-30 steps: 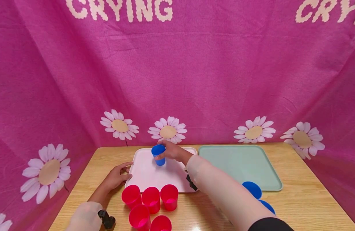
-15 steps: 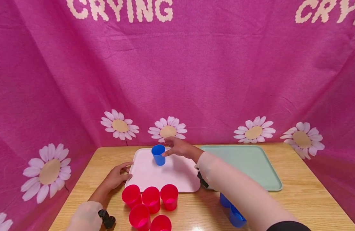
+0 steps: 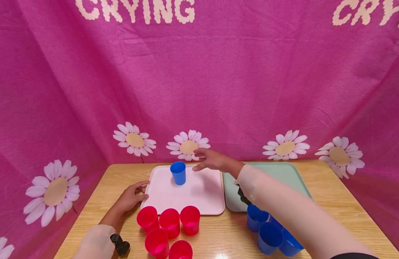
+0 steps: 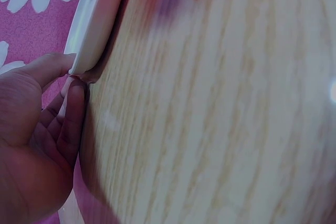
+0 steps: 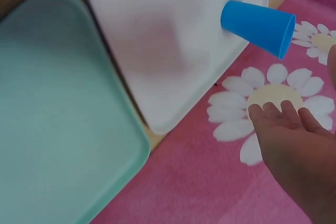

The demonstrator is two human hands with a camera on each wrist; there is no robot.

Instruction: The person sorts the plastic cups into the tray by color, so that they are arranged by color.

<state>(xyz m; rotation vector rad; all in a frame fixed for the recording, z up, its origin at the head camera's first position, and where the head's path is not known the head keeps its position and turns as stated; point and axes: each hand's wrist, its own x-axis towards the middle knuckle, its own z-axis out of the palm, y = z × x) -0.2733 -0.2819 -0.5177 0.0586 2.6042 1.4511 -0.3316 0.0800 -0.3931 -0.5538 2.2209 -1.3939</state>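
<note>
A blue cup stands upright on the pale pink-white tray, toward its back. My right hand hovers to the right of this cup, apart from it, fingers loosely extended and holding nothing. The right wrist view shows the same hand with a gap to the cup. My left hand holds the tray's left edge. In the left wrist view its thumb and fingers pinch the tray rim.
Several red cups stand before the white tray. Several blue cups are grouped at right, partly behind my right forearm. A mint-green tray lies beside the white one. A pink flowered cloth hangs behind the wooden table.
My right hand has let go of the blue cup and drawn back to the right, leaving it on the tray. More blue cups show past the forearm. My left hand has stayed put.
</note>
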